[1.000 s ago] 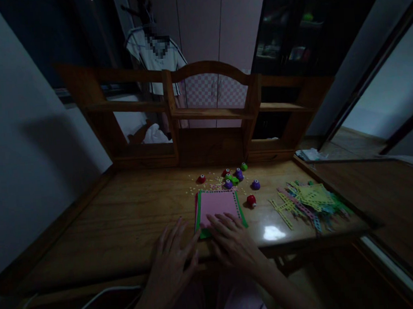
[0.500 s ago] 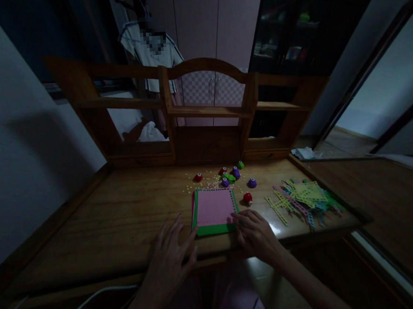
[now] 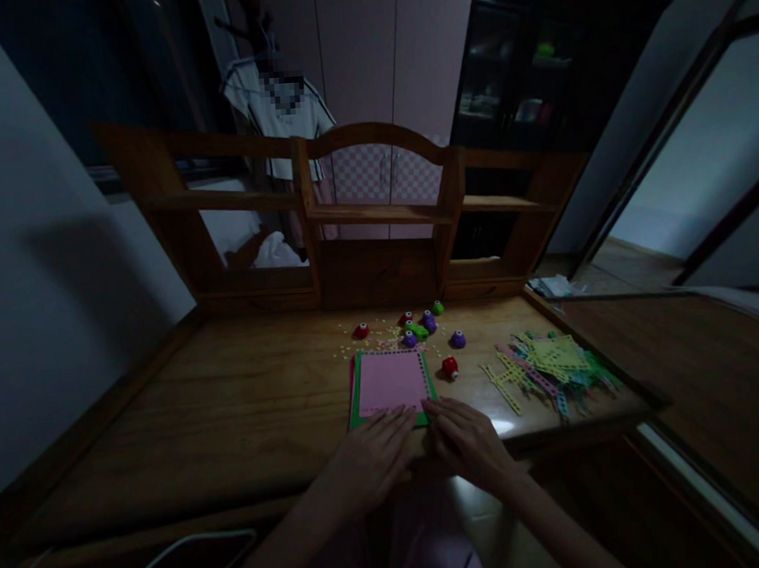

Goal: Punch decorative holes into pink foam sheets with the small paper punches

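Note:
A pink paper sheet (image 3: 393, 381) with a row of dark punched holes along its top and right edges lies on a slightly larger green sheet (image 3: 359, 397). A sliver of red shows beneath at the left. My left hand (image 3: 380, 451) lies along the bottom edge of the sheets, fingers stretched out and close together, fingertips on the pink paper. At the lower right corner, my right hand (image 3: 469, 437) rests its extended fingertips on the sheets; its thumb is mostly hidden. Just above it sits a red craft punch (image 3: 450, 367) lying tipped over.
Several small craft punches, among them a purple punch (image 3: 458, 339) and a green punch (image 3: 416, 330), stand behind the sheets among scattered paper bits. Punched paper strips (image 3: 545, 364) are heaped at the right. A wooden shelf unit (image 3: 375, 211) rises at the desk's back.
My left hand has moved right, from beside the lower left corner onto the sheets' bottom edge, next to my right hand. My right hand has shifted only slightly. The view has tilted a little.

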`<state>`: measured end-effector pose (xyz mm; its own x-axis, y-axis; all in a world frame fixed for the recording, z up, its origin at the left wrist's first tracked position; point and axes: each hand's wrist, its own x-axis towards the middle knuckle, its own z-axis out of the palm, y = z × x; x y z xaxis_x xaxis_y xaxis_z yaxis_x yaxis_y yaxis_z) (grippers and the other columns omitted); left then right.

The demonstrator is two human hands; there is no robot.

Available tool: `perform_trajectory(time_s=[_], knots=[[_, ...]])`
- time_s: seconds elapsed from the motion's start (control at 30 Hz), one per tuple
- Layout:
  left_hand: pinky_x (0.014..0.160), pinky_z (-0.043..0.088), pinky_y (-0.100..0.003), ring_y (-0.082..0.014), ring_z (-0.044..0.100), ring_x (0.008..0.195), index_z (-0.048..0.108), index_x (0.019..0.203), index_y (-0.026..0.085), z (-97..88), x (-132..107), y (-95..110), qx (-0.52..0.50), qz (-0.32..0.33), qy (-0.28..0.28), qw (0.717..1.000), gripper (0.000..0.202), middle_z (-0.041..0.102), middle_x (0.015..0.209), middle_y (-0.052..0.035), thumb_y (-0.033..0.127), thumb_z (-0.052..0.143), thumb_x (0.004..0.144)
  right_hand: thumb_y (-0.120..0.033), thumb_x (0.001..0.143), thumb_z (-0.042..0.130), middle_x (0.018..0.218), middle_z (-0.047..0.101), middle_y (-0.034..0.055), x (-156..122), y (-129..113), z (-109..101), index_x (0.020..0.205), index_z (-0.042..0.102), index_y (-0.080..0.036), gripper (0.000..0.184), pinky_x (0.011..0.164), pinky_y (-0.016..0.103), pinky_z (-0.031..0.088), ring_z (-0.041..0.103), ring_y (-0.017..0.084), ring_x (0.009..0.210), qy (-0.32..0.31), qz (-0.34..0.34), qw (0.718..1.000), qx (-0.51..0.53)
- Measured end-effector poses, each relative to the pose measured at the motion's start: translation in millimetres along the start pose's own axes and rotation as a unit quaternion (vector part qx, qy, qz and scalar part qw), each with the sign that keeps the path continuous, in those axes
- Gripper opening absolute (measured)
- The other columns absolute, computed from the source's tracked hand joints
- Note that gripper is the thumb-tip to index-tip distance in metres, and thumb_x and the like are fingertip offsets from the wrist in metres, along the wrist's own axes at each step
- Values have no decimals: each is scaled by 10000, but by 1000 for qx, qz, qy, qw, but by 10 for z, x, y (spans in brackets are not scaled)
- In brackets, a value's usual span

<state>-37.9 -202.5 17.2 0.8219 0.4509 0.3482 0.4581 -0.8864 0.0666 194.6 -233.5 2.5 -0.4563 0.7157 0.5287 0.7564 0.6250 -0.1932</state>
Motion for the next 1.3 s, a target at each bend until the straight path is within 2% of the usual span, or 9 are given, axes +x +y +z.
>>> perform_trajectory(time_s=[0.1, 0.27, 0.47, 0.8, 1.1, 1.2, 1.3], knots=[[1073, 355, -356, -172, 374, 1307, 262, 1431, 175, 41, -61, -29, -21, -25, -4, 999, 496, 402, 1426, -71, 246, 331, 945, -94, 832, 459, 1308, 529, 91, -11, -25, -32, 1289, 471, -182, 465, 1024, 406, 438, 502, 205, 1202, 4, -8, 1000, -6], [1074, 362, -364, -172, 381, 1303, 248, 1438, 187, -63, -242, -135, -25, -31, -10, 999, 515, 399, 1429, -62, 233, 353, 936, -89, 848, 448, 1319, 519, 87, -24, -48, -35, 1371, 384, -177, 534, 1037, 383, 433, 482, 193, 1223, -2, -4, 1000, -17], [1069, 373, -366, -168, 388, 1298, 249, 1437, 193, -110, -417, -209, -15, -63, -6, 998, 523, 397, 1429, -60, 234, 369, 929, -81, 821, 465, 1316, 520, 100, -103, -26, 17, 1361, 405, -169, 550, 1029, 403, 440, 484, 211, 1221, 12, 3, 1000, -25], [1036, 407, -355, -183, 450, 1252, 323, 1411, 191, -148, -639, -274, 18, -84, 10, 996, 519, 454, 1388, -67, 201, 403, 898, -68, 832, 445, 1362, 472, 94, -93, -84, -40, 1362, 410, -179, 543, 1031, 419, 432, 438, 213, 1260, -8, 9, 1000, -21], [988, 431, -399, -215, 527, 1146, 445, 1337, 185, -123, -648, -201, 45, -77, 46, 995, 465, 560, 1281, -69, 186, 441, 872, -107, 860, 468, 1353, 481, 89, -109, -154, -75, 1363, 410, -224, 520, 1030, 464, 415, 455, 234, 1240, 1, 31, 998, -46], [940, 449, -396, -220, 568, 1057, 523, 1263, 197, -100, -638, -199, 16, -134, 95, 986, 394, 623, 1177, -71, 217, 460, 875, -122, 861, 482, 1331, 501, 86, -116, -147, -102, 1361, 410, -234, 517, 1020, 486, 410, 468, 248, 1219, 10, 40, 998, -41], [896, 458, -366, -217, 588, 1006, 613, 1108, 208, -118, -554, -316, -59, -254, 184, 948, 284, 658, 1073, -66, 285, 445, 893, -122, 873, 476, 1287, 528, 86, -22, -123, -123, 1335, 439, -251, 481, 1003, 478, 415, 476, 249, 1197, 36, 64, 997, -11]])
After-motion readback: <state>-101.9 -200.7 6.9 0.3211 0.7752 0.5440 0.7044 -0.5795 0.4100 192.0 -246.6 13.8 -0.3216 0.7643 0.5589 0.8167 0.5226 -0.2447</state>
